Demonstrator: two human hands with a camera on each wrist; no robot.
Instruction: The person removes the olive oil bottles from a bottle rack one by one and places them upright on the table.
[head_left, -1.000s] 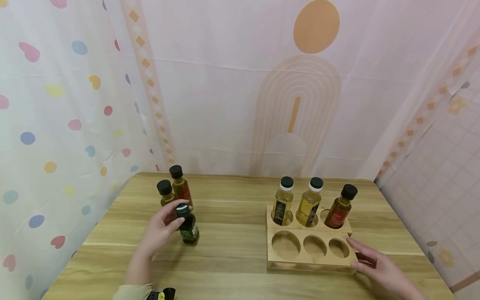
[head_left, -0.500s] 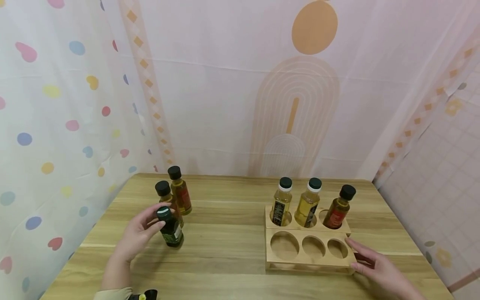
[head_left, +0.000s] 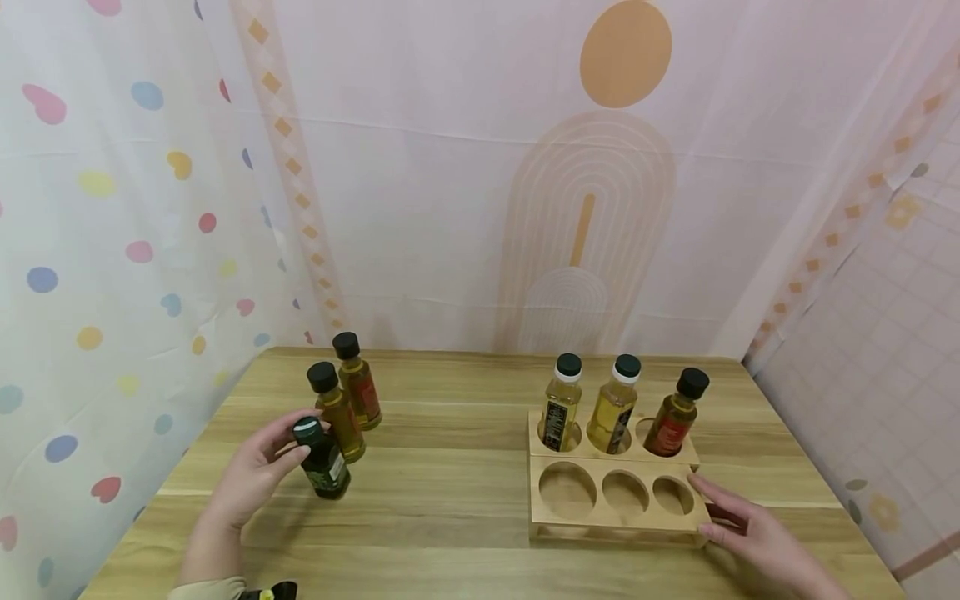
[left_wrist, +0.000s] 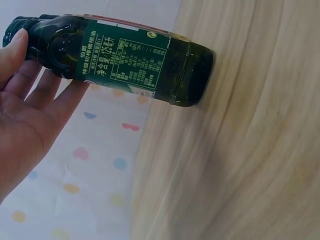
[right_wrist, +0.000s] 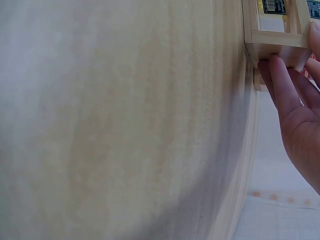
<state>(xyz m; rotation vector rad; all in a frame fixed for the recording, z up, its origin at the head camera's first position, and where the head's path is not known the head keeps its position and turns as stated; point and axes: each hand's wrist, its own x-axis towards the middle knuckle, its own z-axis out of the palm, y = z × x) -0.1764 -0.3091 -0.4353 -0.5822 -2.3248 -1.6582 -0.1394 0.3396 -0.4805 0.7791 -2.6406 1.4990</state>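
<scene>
My left hand (head_left: pixel 258 467) pinches a dark green olive oil bottle (head_left: pixel 326 471) at its neck, just under the dark cap. In the left wrist view the label of this olive oil bottle (left_wrist: pixel 125 57) faces the camera, its base close to the tabletop. Right behind it stand two amber oil bottles with black caps, the nearer one (head_left: pixel 341 425) and the farther one (head_left: pixel 363 396). On the right, my right hand (head_left: pixel 757 537) grips the end of a two-step wooden bottle rack (head_left: pixel 622 518), thumb at the front corner. Fingers (right_wrist: pixel 285 82) lie along its end panel.
The rack's back row holds two pale oil bottles (head_left: pixel 561 408) and a red-labelled oil bottle (head_left: pixel 671 421). Its front row has three round holes. Bare wooden tabletop (head_left: pixel 442 483) lies between the hands. Patterned curtains (head_left: pixel 420 208) stand behind and beside the table.
My left hand has carried the dark green olive oil bottle leftward and slightly nearer, beside the amber bottles. The right hand stays on the rack.
</scene>
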